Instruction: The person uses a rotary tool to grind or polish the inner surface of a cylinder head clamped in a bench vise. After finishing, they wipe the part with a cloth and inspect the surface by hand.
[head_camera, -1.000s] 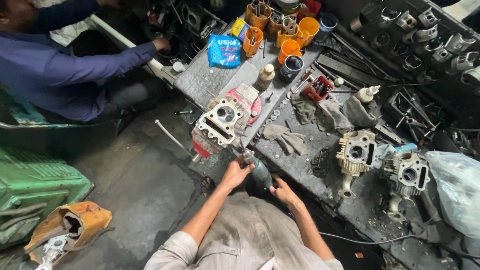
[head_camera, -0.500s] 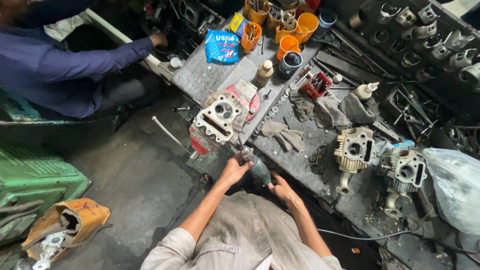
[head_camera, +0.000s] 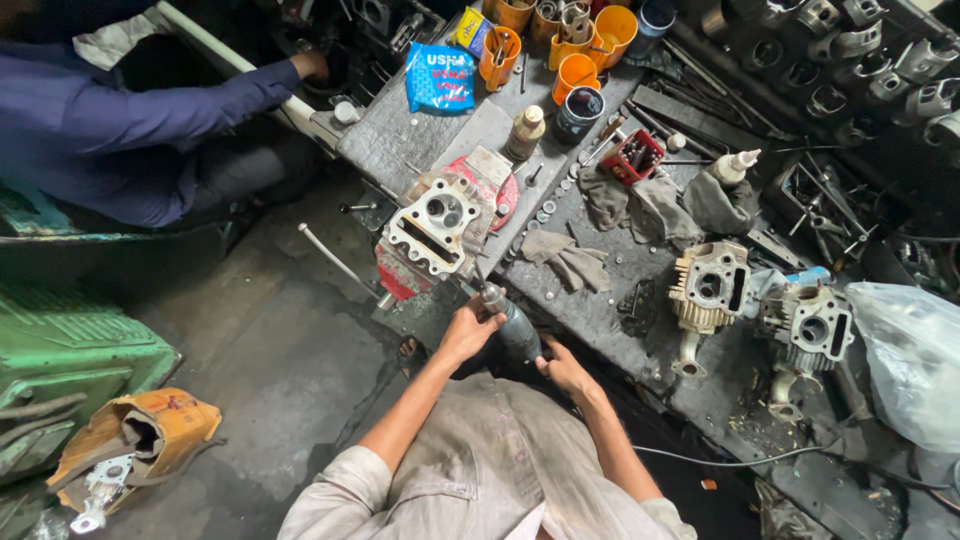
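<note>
- Both hands stay wrapped on the power tool (head_camera: 512, 325) as before; only the view has shifted slightly.
- Left hand (head_camera: 468, 330) clenches the tool's front end, right hand (head_camera: 565, 368) grasps its rear, at lower centre.
- Orange cups (head_camera: 578, 72) at the top hold small metal parts; a red tray (head_camera: 634, 156) holds bits.
- Cylinder head (head_camera: 435, 225), clamped at the counter (head_camera: 400, 140) edge, sits just above the left hand, the tool's tip toward it.

Single head-worn view, steeply downward, fairly high above cluttered workbench (head_camera: 420, 150).
</note>
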